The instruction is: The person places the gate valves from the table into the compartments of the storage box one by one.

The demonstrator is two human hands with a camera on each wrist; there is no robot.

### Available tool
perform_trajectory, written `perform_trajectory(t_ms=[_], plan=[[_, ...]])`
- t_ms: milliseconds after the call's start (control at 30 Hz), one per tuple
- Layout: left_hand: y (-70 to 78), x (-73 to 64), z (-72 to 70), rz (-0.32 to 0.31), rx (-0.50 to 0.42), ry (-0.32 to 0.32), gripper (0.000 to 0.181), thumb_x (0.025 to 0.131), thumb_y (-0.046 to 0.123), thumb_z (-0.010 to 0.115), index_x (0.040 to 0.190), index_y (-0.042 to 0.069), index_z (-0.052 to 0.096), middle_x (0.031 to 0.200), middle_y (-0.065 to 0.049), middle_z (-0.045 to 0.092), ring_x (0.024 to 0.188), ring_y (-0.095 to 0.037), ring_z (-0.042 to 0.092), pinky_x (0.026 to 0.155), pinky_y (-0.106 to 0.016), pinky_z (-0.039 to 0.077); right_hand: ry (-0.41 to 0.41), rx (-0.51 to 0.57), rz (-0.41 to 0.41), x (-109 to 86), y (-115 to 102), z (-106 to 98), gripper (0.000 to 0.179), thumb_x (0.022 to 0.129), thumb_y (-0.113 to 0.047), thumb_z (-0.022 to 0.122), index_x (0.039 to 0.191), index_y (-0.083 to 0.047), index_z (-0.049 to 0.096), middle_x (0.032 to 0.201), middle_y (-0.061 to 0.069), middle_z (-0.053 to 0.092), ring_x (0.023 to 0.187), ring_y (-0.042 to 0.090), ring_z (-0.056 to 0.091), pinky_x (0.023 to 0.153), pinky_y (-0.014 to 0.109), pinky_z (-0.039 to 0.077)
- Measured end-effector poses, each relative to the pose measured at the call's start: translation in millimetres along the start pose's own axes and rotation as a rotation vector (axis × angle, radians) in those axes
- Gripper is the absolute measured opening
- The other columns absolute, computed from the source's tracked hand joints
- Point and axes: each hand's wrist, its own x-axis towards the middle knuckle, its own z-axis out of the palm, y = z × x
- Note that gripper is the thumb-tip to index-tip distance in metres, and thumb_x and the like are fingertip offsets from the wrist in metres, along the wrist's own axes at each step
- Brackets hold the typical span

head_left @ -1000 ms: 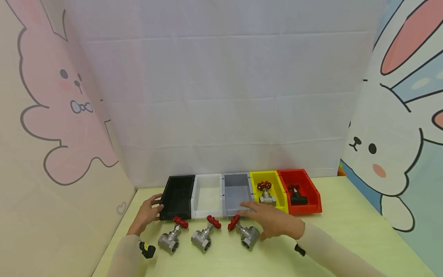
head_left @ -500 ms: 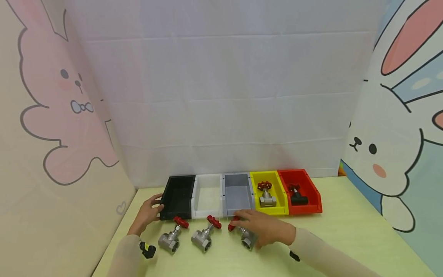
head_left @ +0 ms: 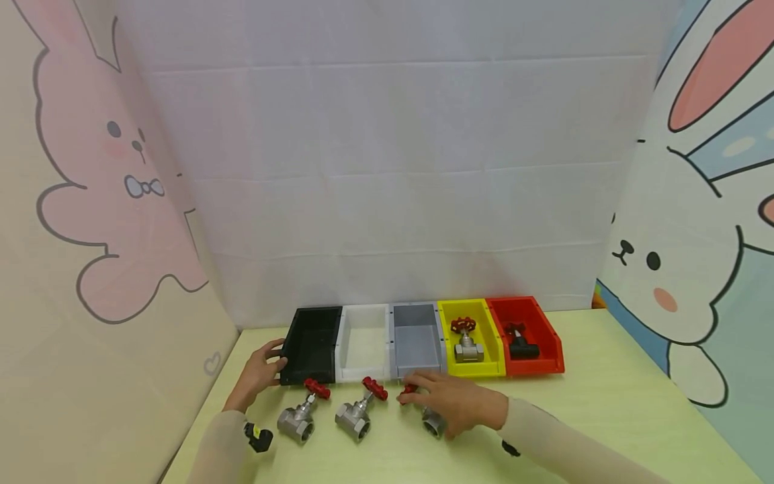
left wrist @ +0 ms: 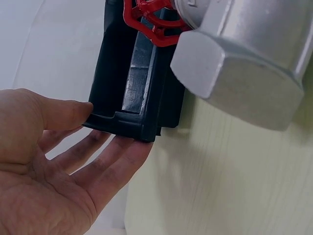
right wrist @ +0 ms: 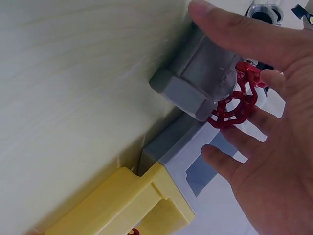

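Observation:
My left hand (head_left: 259,373) is at the left side of a black bin (head_left: 310,344), holding its edge between thumb and fingers. In the left wrist view the thumb lies on the bin's rim (left wrist: 105,119) and the fingers on its outside. My right hand (head_left: 456,402) is over the rightmost steel valve (head_left: 433,422), covering much of it. Its thumb extends along the valve body (right wrist: 198,68), and the other fingers are spread around the red handwheel (right wrist: 237,105); firm contact cannot be made out. Two more valves with red handwheels, one left (head_left: 296,422) and one middle (head_left: 353,418), lie on the table.
Right of the black bin stand a white bin (head_left: 363,373), a grey bin (head_left: 417,366), a yellow bin (head_left: 498,366) and a red bin (head_left: 544,366). A steel valve (head_left: 467,346) is in the yellow bin; a black valve (head_left: 521,344) is in the red one.
My right hand has moved left and slightly toward the front, from beside the rightmost valve to over it. The left hand stays on the black bin.

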Motion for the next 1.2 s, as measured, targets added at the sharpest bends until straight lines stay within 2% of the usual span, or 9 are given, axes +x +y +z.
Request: perform_trajectory(t_ms=[433, 767, 1200], plan=[[-0.8, -0.2, 0.7, -0.004, -0.005, 0.004, 0.053, 0.102, 0.010, 0.050, 0.151, 0.005, 0.033, 0.145, -0.033, 0.041, 0.118, -0.046, 0.059, 0.082, -0.049, 0.058, -0.038, -0.048, -0.008, 3.3, 2.0, 3.7, 0.104, 0.068, -0.026, 0.090, 0.152, -0.039, 0.031, 0.162, -0.002, 0.026, 0.146, 0.026, 0.033, 0.113, 0.045, 0.040], [-3.3, 1.1, 0.6, -0.004, -0.013, 0.010, 0.053, 0.101, 0.008, 0.050, 0.151, 0.005, 0.034, 0.145, -0.033, 0.042, 0.119, -0.047, 0.059, 0.082, -0.048, 0.059, 0.011, -0.105, -0.044, 6.6, 4.2, 9.7, 0.101, 0.070, -0.017, 0.087, 0.152, -0.036, 0.031, 0.160, 0.000, 0.030, 0.144, 0.026, 0.036, 0.110, 0.041, 0.044], [-1.9, 0.9, 1.3, -0.006, 0.005, 0.020, 0.052, 0.101, 0.008, 0.050, 0.150, 0.005, 0.035, 0.144, -0.034, 0.042, 0.116, -0.045, 0.061, 0.081, -0.049, 0.059, 0.035, -0.071, -0.046, 7.5, 4.5, 13.8, 0.099, 0.071, -0.017, 0.086, 0.152, -0.037, 0.033, 0.156, 0.000, 0.032, 0.140, 0.024, 0.040, 0.103, 0.038, 0.050]])
